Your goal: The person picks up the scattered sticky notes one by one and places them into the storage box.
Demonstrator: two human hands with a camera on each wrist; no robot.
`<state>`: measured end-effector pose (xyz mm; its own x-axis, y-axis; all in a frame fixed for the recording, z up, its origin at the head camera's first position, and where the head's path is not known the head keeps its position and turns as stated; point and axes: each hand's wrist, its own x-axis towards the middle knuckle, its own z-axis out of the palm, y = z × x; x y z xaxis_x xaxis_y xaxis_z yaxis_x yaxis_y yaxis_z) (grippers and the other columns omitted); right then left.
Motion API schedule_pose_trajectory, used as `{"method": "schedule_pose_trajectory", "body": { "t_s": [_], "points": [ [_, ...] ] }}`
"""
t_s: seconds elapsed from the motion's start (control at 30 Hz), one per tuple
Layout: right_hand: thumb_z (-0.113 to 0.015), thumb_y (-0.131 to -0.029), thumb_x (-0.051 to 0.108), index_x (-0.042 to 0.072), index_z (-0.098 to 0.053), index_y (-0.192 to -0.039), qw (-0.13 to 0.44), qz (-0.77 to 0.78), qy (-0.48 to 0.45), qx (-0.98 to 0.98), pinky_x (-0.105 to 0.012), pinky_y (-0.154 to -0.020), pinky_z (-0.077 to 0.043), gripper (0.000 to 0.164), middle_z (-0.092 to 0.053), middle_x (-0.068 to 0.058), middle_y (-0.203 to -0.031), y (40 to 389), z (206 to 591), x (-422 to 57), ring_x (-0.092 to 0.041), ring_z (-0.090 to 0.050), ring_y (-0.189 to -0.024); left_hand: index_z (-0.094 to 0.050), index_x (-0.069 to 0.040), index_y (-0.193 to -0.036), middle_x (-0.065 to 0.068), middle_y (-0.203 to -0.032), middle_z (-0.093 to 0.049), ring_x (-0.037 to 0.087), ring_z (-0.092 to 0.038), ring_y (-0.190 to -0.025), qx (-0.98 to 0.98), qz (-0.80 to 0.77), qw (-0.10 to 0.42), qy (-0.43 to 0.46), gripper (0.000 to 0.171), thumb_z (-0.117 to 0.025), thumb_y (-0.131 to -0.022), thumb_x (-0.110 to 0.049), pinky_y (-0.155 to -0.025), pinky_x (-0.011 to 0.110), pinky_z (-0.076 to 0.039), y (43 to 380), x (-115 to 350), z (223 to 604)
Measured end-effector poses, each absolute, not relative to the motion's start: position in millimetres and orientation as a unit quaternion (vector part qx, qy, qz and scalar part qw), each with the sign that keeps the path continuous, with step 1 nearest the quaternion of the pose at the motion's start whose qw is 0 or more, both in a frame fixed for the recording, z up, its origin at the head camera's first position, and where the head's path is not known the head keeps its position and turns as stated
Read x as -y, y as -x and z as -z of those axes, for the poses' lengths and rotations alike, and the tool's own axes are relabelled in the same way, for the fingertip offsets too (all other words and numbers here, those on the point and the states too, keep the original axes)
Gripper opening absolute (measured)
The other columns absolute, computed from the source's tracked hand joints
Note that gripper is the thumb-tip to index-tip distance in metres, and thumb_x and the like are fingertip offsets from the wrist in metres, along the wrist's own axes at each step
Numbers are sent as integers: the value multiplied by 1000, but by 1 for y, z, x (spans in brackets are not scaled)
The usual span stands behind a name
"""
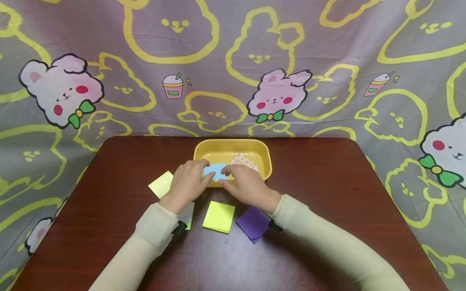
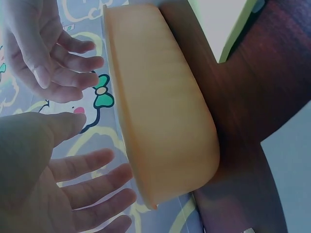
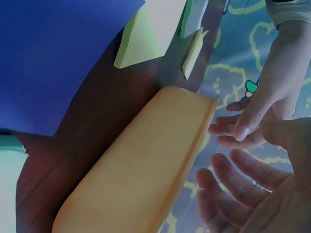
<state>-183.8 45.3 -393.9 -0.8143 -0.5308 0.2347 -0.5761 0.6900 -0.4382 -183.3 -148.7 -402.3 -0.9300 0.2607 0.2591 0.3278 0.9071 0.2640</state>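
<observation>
A yellow plastic tray (image 1: 268, 161) stands at the back middle of the table. Inside it lie a light blue sticky note pad (image 1: 217, 170) and a beige patterned pad (image 1: 241, 160), the latter partly hidden by my right hand. My left hand (image 1: 187, 181) hovers over the tray's front left edge, fingers loosely bent with nothing between them. Facing it, my right hand (image 1: 247, 184) is above the front right part, its fingers also relaxed and holding nothing. Both wrist views show the hands (image 2: 92, 189) (image 3: 248, 194) apart from each other, above the tray's rim.
Nearer the front lie a bright yellow pad (image 1: 219, 217) and a purple pad (image 1: 253, 222). A pale yellow pad (image 1: 161, 184) is left of the tray. Under my left wrist, a greyish pad (image 1: 189, 214) is partly covered. A patterned curtain (image 1: 218, 81) hangs behind the table.
</observation>
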Motion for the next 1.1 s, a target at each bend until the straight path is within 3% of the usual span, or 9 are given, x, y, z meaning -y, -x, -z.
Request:
{"method": "schedule_pose_trajectory", "body": {
  "t_s": [0.43,0.8,1.1],
  "points": [
    [-57,-89,36,12,-68,-108,49,-242,-315,916,-30,-76,-50,33,-69,2,-105,179,396,-38,-13,-63,-96,-66,-9,-108,8,-102,-69,31,-61,-91,970,155,124,144,37,-61,-87,-39,-73,47,-47,179,159,401],
    [-57,-89,38,13,-67,-108,52,-241,-321,914,-30,-74,-50,33,-69,0,-105,177,395,-35,-12,-63,-95,-64,-5,-113,8,-85,-65,31,-60,-86,969,154,137,136,41,-60,-88,-38,-72,47,-47,177,173,397],
    [-57,-89,38,12,-68,-105,52,-247,-337,907,-29,-71,-49,32,-69,1,-100,172,394,-32,-10,-62,-89,-64,-5,-110,14,-100,-68,34,-61,-88,970,159,138,120,40,-60,-88,-37,-71,49,-46,177,187,399]
  ]
}}
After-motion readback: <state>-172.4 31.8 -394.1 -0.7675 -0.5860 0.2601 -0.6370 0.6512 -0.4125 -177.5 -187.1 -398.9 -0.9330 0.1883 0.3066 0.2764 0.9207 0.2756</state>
